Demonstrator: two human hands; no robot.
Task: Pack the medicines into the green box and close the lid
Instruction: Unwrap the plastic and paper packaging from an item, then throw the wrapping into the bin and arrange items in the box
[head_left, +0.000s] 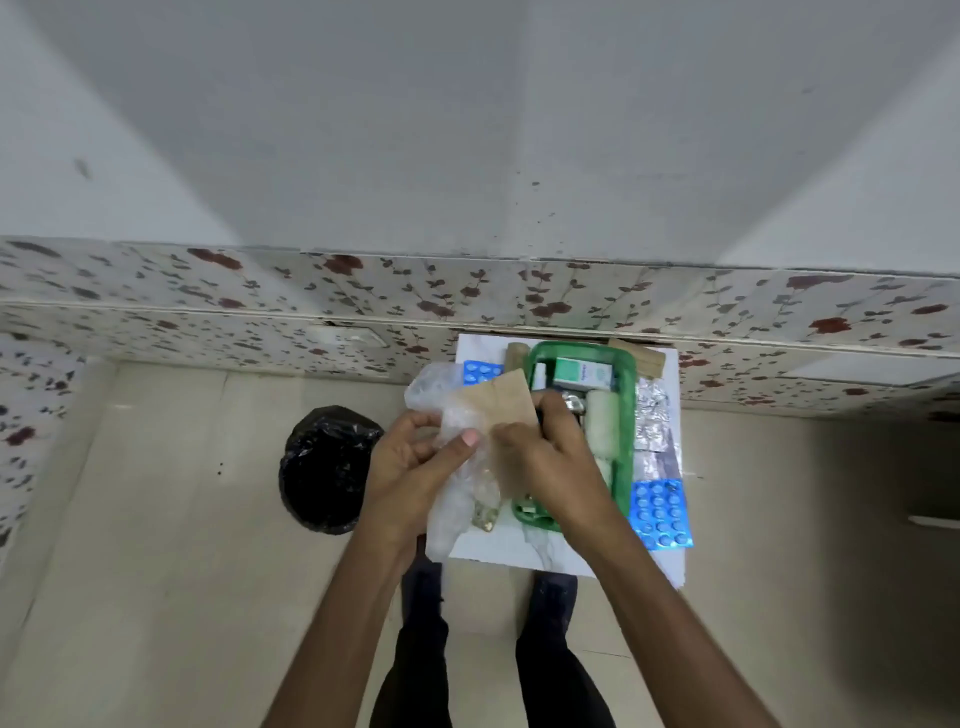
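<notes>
Head view: I had both hands on a clear plastic bag (457, 467) and brown paper packet (511, 410) just left of the green box (626, 415).

Left hand (415, 457) pinched the limp, slippery bag, right hand (540, 457) clenched the light paper; best held by edges. Blue pill strips (660, 512) lay stiff on the desk (519, 543). Carton (582, 373) print unreadable.

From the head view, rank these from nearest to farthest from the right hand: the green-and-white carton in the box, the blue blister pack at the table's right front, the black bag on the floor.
From the right hand:
1. Green-and-white carton, just beyond it inside the green box.
2. Blue blister pack, to its right on the table.
3. Black bag, far left, past the left hand.
</notes>
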